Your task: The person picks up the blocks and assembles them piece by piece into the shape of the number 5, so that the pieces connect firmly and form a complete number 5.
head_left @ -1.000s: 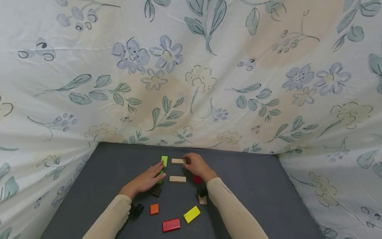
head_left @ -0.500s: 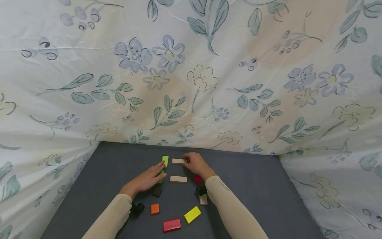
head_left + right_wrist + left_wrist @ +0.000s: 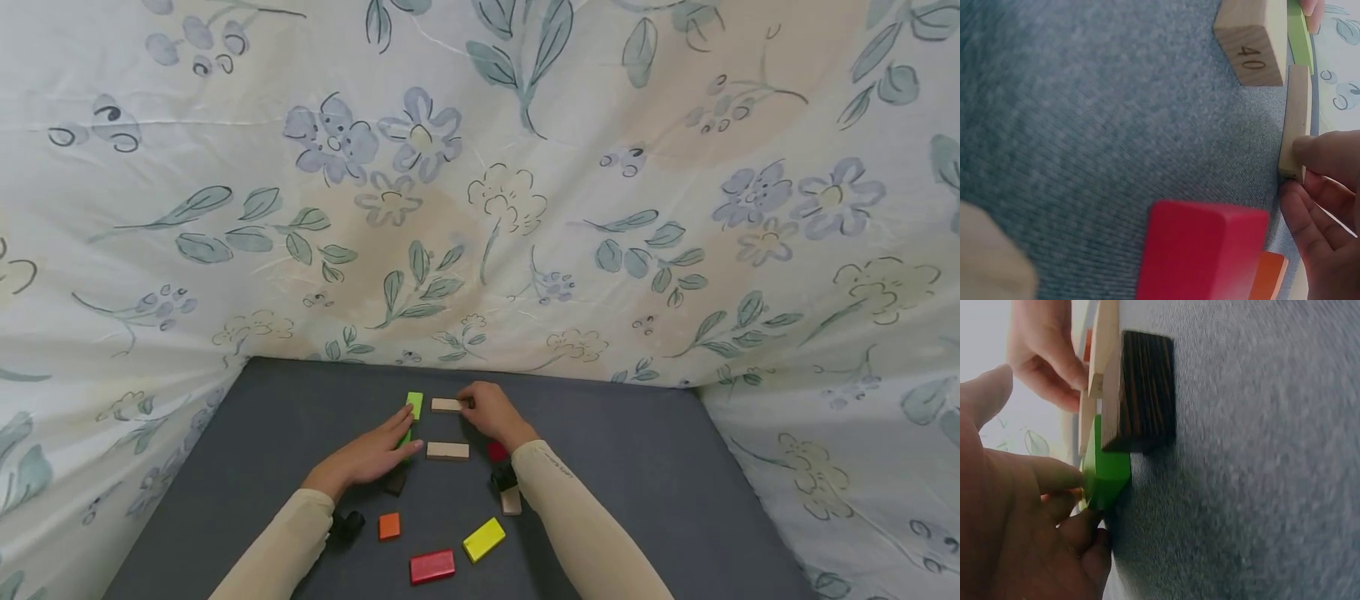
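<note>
"How many green blocks [image 3: 415, 403] [image 3: 1110, 465]? And red blocks [image 3: 432, 567] [image 3: 497, 452]?"
"Two of each. Two orange blocks [image 3: 389, 527] [image 3: 1270, 275], too."
"Light wooden blocks [image 3: 445, 405] [image 3: 447, 451] [image 3: 511, 501]?"
"Three."
"And a dark wooden block [image 3: 1147, 387]?"
"Count one, and one yellow block [image 3: 483, 540]."
"Hands [image 3: 367, 454] [image 3: 493, 412]?"
"Two, plus two sleeves [image 3: 281, 542] [image 3: 577, 512] and two wrist cameras [image 3: 350, 526] [image 3: 503, 477]."

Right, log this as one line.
left hand: fingers extended at green block | right hand: pinching far wooden block by right end | near wooden block: untouched | yellow block: untouched

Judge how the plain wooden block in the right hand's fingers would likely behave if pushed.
The plain wooden block looks stiff, with straight edges. Its flat faces suggest it would slide rather than roll. Lying long and low on the dark surface, it seems unlikely to tip.
</note>
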`<state>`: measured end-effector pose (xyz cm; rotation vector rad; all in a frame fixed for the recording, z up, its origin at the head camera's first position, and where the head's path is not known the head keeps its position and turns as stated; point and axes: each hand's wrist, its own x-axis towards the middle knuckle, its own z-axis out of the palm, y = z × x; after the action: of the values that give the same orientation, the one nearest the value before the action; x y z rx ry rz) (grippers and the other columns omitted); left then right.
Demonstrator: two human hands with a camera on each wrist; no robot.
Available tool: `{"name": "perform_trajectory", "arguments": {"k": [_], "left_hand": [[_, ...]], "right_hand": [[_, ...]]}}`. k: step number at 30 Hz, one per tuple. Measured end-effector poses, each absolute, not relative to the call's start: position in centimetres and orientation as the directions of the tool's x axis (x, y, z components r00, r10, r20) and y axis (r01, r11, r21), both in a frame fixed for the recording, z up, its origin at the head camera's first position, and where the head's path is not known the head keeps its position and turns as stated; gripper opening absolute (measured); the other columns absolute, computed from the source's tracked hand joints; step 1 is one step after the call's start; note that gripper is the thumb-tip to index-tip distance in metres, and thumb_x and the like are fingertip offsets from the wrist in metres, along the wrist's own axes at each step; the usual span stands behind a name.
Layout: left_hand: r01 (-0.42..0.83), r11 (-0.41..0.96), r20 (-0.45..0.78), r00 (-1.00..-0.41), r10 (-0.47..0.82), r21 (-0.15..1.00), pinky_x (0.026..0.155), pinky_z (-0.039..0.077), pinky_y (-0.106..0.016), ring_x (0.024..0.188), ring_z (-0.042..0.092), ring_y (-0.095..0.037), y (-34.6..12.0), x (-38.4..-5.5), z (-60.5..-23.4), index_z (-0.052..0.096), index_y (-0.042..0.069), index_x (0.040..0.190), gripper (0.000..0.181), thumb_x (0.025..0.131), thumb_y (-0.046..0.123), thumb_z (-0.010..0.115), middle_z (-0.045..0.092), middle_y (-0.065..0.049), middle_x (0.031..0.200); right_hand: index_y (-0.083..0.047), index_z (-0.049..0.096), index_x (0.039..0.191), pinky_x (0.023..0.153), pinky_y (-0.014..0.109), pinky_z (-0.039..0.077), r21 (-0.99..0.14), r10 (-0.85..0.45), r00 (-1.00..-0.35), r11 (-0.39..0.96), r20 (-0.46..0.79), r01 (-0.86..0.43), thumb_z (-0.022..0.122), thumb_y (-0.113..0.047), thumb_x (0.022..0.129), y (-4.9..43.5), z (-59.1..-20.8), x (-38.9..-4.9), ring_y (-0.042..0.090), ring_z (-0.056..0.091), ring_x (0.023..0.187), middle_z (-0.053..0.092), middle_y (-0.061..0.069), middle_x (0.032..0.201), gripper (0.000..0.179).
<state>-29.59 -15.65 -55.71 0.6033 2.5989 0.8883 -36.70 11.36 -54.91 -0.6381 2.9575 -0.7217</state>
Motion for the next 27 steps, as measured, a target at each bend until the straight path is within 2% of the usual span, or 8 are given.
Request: {"name": "perform_trajectory", "arguments": {"k": [5,13,27], "left_hand": [[0.272,0.739,-0.184,-0.863,0.471,0.616,0.125,0.026,-0.064,0.162,0.024,-0.04,-15.14,-29.38,-55.51,0.026,0.004,0.172,0.086,0.112,0.062,0.046,0.013,-0.012,0.18],[0.258,0.757,-0.189,-0.874,0.448,0.6,0.125,0.027,-0.063,0.161,0.025,-0.039,-14.92,-28.99,-55.48,0.029,0.004,0.171,0.084,0.112,0.06,0.049,0.014,-0.012,0.18],[0.268,0.757,-0.188,-0.87,0.456,0.596,0.124,0.029,-0.063,0.16,0.028,-0.039,-14.63,-28.55,-55.69,0.029,0.006,0.172,0.085,0.111,0.063,0.047,0.014,-0.01,0.18]], "right_hand": [[-0.005,0.08,0.126,0.087,0.039,0.059,-0.449,-0.394,-0.917,0.809,0.063,-0.378,0.075,-0.007,0.103,11.29,-54.64,-36.54,0.019,0.068,0.099,0.074,0.007,0.117,0.024],[-0.006,0.081,0.125,0.086,0.039,0.058,-0.434,-0.395,-0.916,0.814,0.072,-0.385,0.075,-0.008,0.103,11.17,-54.95,-36.63,0.018,0.066,0.097,0.074,0.007,0.116,0.023],[-0.007,0.081,0.126,0.088,0.039,0.058,-0.428,-0.405,-0.911,0.812,0.076,-0.396,0.076,-0.008,0.103,10.89,-54.97,-36.77,0.019,0.068,0.1,0.074,0.006,0.117,0.024]]}}
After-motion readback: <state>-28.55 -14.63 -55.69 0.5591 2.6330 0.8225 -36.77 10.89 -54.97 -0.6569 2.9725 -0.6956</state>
